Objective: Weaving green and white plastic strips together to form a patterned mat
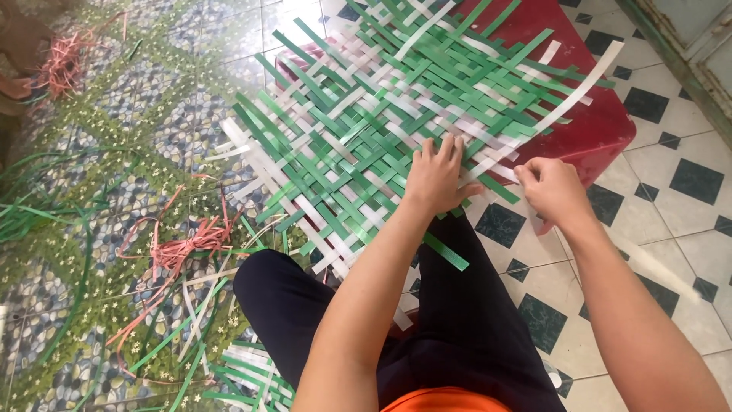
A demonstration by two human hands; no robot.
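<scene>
Green and white plastic strips are woven into a flat mat [381, 130], which is spread over a red stool [602, 130] and down across the person's dark trousers [457, 320]. The left hand [436, 177] is laid flat on the near edge of the mat, its fingers [446, 149] stretched out and holding nothing. The right hand [553, 191] is placed just beside it, and its fingers [526, 177] are pinched on the end of a white strip [579, 88] that runs up and away to the right. Loose green strips [46, 206] and a bunch of pink strips [183, 248] are scattered on the tiled floor [671, 221] to the left.
</scene>
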